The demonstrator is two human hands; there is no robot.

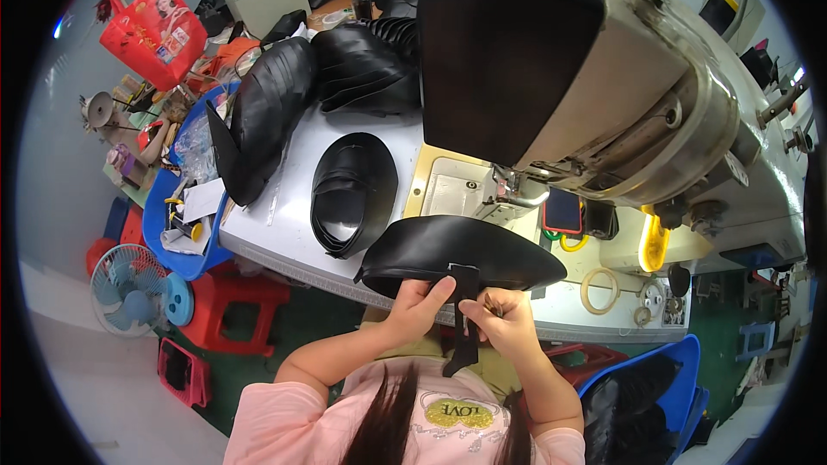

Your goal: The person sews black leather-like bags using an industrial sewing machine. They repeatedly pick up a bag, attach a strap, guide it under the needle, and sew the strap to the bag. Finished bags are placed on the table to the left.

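Note:
My left hand [419, 303] pinches the near edge of a curved black leather piece [457, 250], held just in front of the sewing machine table. My right hand [504, 319] grips a narrow black strap [466, 327] that lies over the piece's near edge and hangs down toward my chest. Both hands sit close together, with the strap between them.
A large grey sewing machine [603, 77] fills the upper right. Stacks of black leather pieces [353, 194] [267, 112] lie on the white table [293, 224]. A blue tray [168, 224], red stools [237, 301], a small fan [129, 288] and a red bag [155, 30] stand to the left. A blue bin [655, 387] holds black pieces at the lower right.

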